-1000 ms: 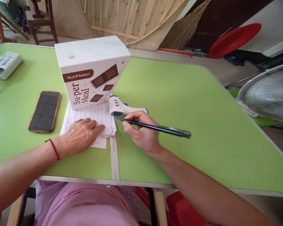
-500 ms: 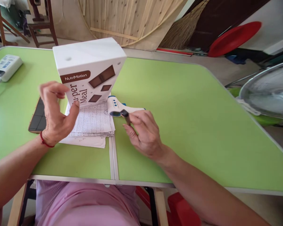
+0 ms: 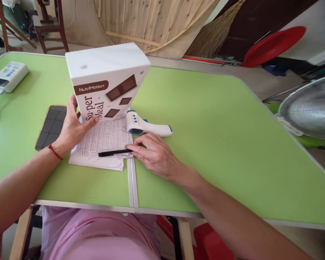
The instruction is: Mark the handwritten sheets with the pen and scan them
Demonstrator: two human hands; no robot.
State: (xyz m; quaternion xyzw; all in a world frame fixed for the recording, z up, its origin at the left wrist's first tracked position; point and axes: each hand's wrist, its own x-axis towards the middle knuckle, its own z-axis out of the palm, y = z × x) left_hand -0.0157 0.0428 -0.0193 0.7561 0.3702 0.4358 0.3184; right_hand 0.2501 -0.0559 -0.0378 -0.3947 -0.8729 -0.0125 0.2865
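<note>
A white NutriMotion box (image 3: 108,90) stands upright at the back of a stack of handwritten papers (image 3: 97,139). My left hand (image 3: 73,124) grips its lower left edge, thumb on the printed front and fingers round the side. Between the fingertips of my right hand (image 3: 154,153) is one end of a black pen (image 3: 111,153), which lies level across the lower part of the papers. Just beyond that hand, a white and blue infrared thermometer (image 3: 144,126) rests beside the box, its head over the papers' edge. The box hides the papers' far part.
Left of the papers lies a dark phone (image 3: 51,126) with a cracked-looking or gridded screen. A white power bank (image 3: 9,76) with a cable sits at the far left of the green table (image 3: 219,144). A metal seam crosses the tabletop in front of me.
My left hand has closed on the box's lower left edge from beside it. My right hand has lowered the pen from a raised, end-on position to flat on the papers.
</note>
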